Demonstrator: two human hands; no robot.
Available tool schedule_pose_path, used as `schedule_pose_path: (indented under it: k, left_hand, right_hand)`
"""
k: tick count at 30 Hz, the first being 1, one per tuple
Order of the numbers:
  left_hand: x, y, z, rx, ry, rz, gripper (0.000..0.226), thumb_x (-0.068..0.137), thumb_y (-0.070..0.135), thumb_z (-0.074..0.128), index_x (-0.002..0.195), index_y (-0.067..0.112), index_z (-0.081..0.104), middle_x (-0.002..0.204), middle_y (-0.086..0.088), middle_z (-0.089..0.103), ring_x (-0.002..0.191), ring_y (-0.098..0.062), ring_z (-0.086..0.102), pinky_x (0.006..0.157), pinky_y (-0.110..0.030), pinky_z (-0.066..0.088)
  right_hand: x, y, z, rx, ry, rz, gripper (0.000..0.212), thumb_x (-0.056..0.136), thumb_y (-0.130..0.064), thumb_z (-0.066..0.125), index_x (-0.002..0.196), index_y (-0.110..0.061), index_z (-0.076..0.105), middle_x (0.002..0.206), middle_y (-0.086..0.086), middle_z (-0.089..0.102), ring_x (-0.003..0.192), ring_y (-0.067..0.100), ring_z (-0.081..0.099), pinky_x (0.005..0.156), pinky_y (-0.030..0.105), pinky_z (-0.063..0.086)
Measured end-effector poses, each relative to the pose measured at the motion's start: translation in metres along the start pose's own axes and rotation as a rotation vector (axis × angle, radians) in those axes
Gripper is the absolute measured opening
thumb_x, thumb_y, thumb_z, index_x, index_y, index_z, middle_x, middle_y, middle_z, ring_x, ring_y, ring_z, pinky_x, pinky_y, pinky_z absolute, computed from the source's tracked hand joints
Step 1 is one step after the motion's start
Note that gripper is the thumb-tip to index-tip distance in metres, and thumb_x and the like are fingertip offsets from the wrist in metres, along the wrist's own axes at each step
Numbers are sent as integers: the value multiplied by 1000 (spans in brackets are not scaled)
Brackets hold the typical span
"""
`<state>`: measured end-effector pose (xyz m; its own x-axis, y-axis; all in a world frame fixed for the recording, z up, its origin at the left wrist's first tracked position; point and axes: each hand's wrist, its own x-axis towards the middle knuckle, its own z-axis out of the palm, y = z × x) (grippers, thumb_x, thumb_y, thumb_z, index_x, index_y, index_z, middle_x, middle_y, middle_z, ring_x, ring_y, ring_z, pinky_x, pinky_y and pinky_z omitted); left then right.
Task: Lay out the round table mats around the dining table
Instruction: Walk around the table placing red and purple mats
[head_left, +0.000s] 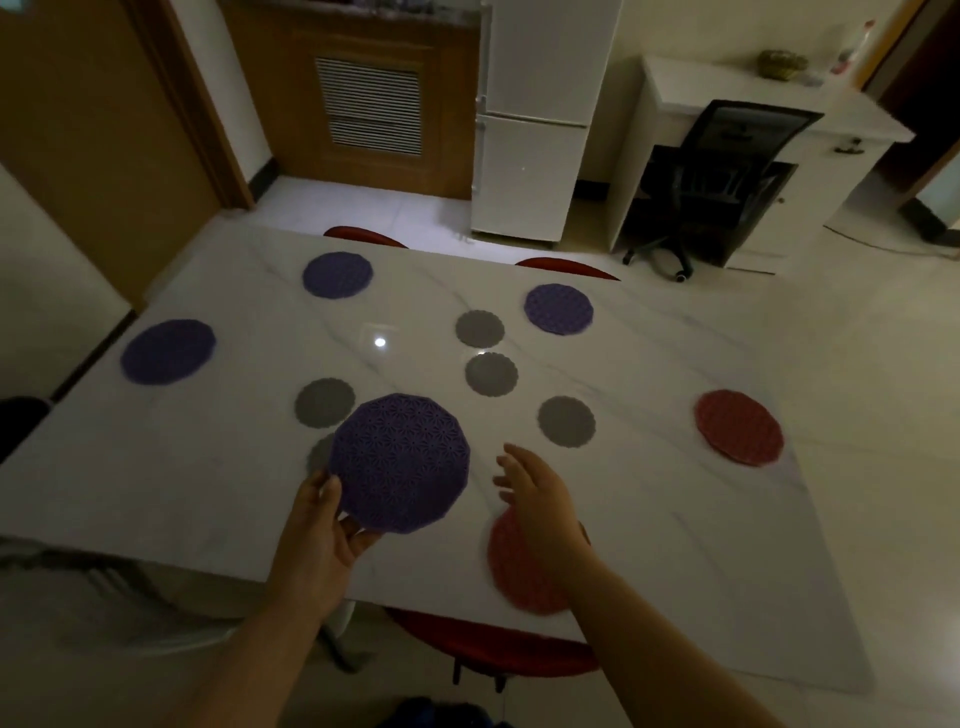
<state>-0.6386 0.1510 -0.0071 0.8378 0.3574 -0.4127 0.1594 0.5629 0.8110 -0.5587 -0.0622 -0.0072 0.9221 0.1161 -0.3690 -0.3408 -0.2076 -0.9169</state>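
I am gripping the purple mat (400, 462) by its edge in the left hand (322, 525), with the right hand (535, 499) released; this edge-only grip is risking slippage.

Left hand (321, 525), right hand (541, 500): apparently bare.

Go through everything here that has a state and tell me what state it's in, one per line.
left hand: grips the held purple mat by its edge.
held purple mat: raised above the table.
right hand: open, holding nothing.
near red mat: flat on the table, partly hidden.
far red mat: flat.
three other purple mats: flat.
grey mats: flat, one partly hidden.
fridge: doors shut.
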Motion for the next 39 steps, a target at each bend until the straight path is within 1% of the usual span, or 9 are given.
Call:
schedule_pose_path:
  k: [3, 5, 9, 15, 20, 25, 32, 36, 39]
  left_hand:
    - [0, 12, -12, 3, 16, 30, 34, 84, 40, 55, 118, 34, 57, 121, -1, 64, 95, -18, 71, 66, -32, 59]
    - [2, 23, -23, -2, 32, 48, 34, 83, 40, 56, 117, 34, 58, 120, -2, 64, 94, -18, 71, 66, -32, 59]
    - [10, 43, -56, -12, 62, 54, 23, 94, 32, 50, 115, 33, 58, 120, -5, 64, 94, -23, 71, 65, -34, 59]
    - [36, 92, -118, 23, 85, 26, 27, 99, 28, 43, 124, 29, 51, 123, -7, 61, 103, -29, 66, 69, -38, 61]
    - [64, 134, -169, 90, 42, -23, 21, 98, 29, 45, 116, 32, 54, 117, -5, 64, 95, -27, 69, 65, -36, 60]
    - [86, 154, -197, 318, -1, -148, 21, 99, 24, 47, 118, 21, 56, 108, -8, 68, 90, -29, 71, 65, -34, 60]
    - [124, 152, -222, 792, -16, -222, 20, 97, 8, 48, 112, 4, 61, 98, -15, 67, 84, -30, 68, 68, -37, 58]
    - [140, 140, -237, 1060, -52, -228, 18, 90, 3, 49, 85, 14, 62, 88, -12, 66, 79, -29, 65, 70, -41, 59]
    - [149, 130, -244, 1275, -160, -208, 12, 87, 7, 52, 90, 13, 62, 86, -11, 67, 77, -26, 63, 70, -34, 53]
  right_hand:
    - [1, -35, 33, 77, -170, -51, 22, 96, -28, 48, 111, -24, 63, 103, 0, 69, 93, 16, 68, 80, 28, 55]
    - [0, -47, 53, 18, -215, -97, 25, 95, -25, 52, 116, -19, 63, 101, 2, 70, 89, 15, 69, 77, 26, 58]
    - [2, -56, 94, -51, -211, -76, 40, 91, -18, 58, 129, -11, 52, 97, -3, 68, 81, 6, 69, 66, 17, 56]
    - [11, -66, 179, -24, -218, -55, 29, 90, -9, 57, 119, -13, 58, 95, 5, 69, 81, 13, 70, 64, 20, 57]
    - [13, -68, 248, 40, -121, 4, 22, 89, -8, 58, 104, -24, 60, 88, -1, 71, 75, 10, 71, 60, 19, 56]
    - [6, -52, 278, 69, -6, 96, 21, 89, -6, 58, 107, -18, 61, 90, 3, 70, 79, 13, 70, 58, 18, 55]
    - [12, -14, 305, -119, 26, 275, 27, 87, -9, 61, 113, -10, 55, 92, 7, 65, 78, 17, 69, 62, 26, 58]
    - [22, 3, 321, -318, 27, 368, 28, 86, -13, 62, 113, -12, 56, 97, 8, 67, 80, 18, 68, 73, 33, 60]
    - [28, 11, 327, -492, -5, 374, 30, 86, -16, 60, 116, -13, 57, 100, 6, 68, 82, 17, 68, 78, 33, 58]
